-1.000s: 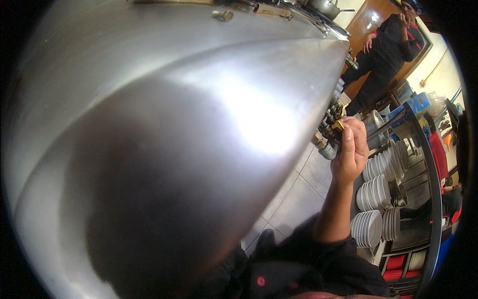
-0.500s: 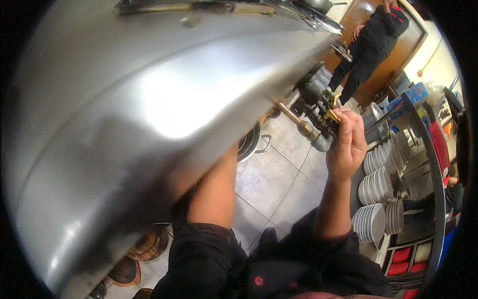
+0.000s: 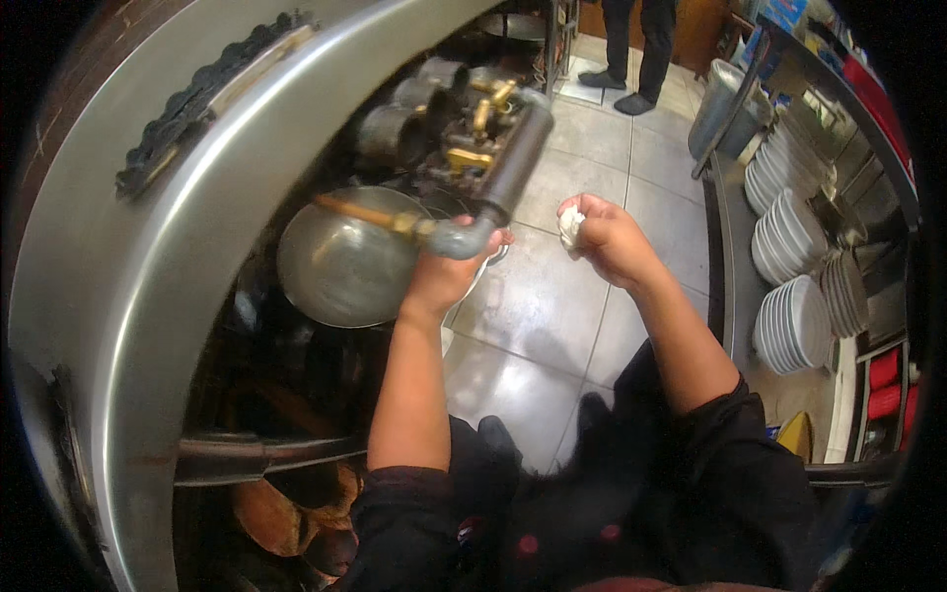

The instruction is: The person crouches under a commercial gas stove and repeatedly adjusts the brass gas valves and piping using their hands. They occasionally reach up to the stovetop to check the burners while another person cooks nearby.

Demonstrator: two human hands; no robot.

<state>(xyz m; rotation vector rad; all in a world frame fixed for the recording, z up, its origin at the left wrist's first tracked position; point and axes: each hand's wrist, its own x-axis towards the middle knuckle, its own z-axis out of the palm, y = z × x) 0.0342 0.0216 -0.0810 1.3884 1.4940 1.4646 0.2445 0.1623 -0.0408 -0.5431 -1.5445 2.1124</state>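
A broad curved stainless steel panel (image 3: 128, 296) fills the left side, with a black ridged strip (image 3: 197, 94) near its upper edge. Stacks of white plates (image 3: 789, 321) sit on a metal shelf (image 3: 725, 227) at the right, above red bins (image 3: 883, 380). Farther back, a person's dark shoes (image 3: 617, 89) stand on the grey tiled floor (image 3: 552, 326) near a metal bucket (image 3: 718, 104).

Lighting is moderate and comes from overhead. A broad glare band runs down the curved stainless-steel hood panel (image 3: 178, 247), and the glossy grey floor tiles (image 3: 552, 326) show soft reflections. The recess beneath the panel is deeply shadowed. Fisheye bending is strong toward the black rim. Edges are slightly soft.
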